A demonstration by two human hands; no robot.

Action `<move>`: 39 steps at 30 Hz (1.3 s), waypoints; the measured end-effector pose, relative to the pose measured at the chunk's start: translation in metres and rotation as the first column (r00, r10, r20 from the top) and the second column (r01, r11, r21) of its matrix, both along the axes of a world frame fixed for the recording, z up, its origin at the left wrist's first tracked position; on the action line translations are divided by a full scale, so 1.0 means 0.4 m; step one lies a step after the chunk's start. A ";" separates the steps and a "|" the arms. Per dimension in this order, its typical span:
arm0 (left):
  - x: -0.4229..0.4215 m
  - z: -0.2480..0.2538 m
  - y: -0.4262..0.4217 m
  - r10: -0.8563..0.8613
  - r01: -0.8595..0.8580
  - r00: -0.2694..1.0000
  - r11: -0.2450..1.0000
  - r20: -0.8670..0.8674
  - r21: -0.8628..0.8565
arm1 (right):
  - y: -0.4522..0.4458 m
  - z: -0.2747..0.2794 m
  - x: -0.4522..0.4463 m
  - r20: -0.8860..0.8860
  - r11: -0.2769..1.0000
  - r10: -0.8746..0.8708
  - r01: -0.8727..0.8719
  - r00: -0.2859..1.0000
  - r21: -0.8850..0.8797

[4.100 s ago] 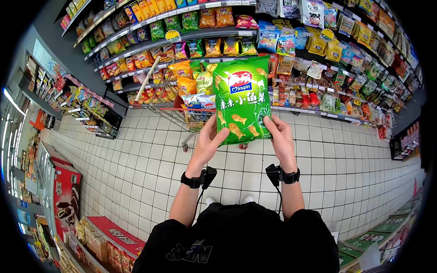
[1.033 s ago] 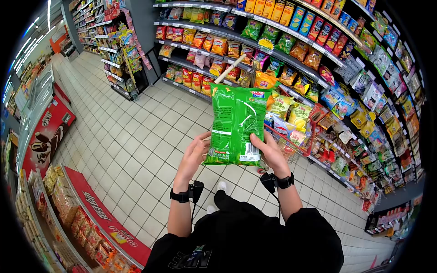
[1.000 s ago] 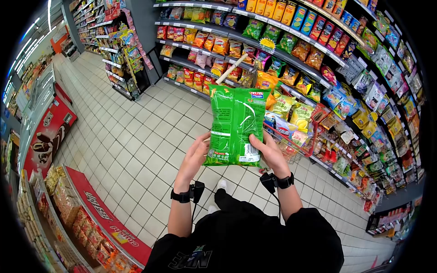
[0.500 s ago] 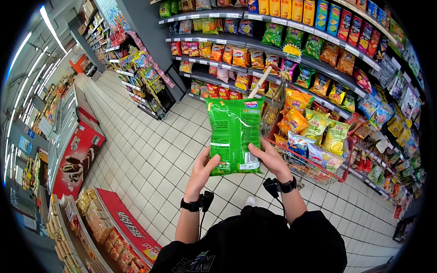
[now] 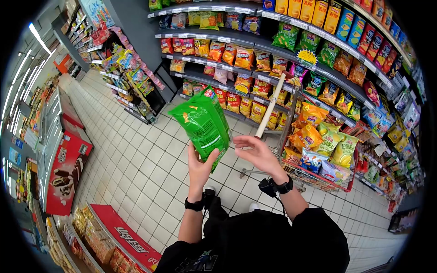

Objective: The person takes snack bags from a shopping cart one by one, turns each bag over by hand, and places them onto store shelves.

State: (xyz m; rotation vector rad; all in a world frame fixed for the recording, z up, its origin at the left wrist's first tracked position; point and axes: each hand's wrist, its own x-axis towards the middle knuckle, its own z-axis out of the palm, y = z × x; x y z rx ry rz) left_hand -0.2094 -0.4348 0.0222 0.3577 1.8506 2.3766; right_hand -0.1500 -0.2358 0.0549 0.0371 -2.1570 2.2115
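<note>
A green snack bag [image 5: 202, 122], tilted to the left, is gripped near its lower end by my left hand [image 5: 199, 167]. My right hand [image 5: 257, 154] is off the bag, just to its right, with fingers stretched out and nothing in them. Beyond that hand is the pale handle bar [image 5: 271, 107] of a shopping cart [image 5: 314, 175]. Orange, yellow-green and blue snack bags [image 5: 331, 142] are piled in the cart.
Curved shelves [image 5: 255, 43] of snack bags and canisters run along the back and right. A narrow snack rack [image 5: 132, 75] stands left of them. On the left are a red freezer [image 5: 68, 173] and a red-edged display [image 5: 127, 232]. Tiled floor [image 5: 150, 157] lies between.
My right hand has let go of the green bag and opened. My left hand has tilted the bag and shifted it left. The cart appears slightly farther right in view.
</note>
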 end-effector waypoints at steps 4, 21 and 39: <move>-0.187 -0.036 -0.069 -0.022 0.013 0.997 0.994 -0.080 -0.112 | -0.139 0.006 -0.163 -0.023 0.994 -0.014 0.016 1.000 0.108; -0.515 0.006 -0.215 -0.379 0.247 0.838 0.905 -0.392 -0.347 | -0.330 -0.008 -0.509 0.060 0.892 -0.449 0.444 0.892 0.083; -0.649 0.106 0.229 -0.783 0.718 0.565 0.622 -0.260 -0.311 | 0.132 0.073 -0.341 0.013 0.883 -0.470 0.470 0.883 -0.009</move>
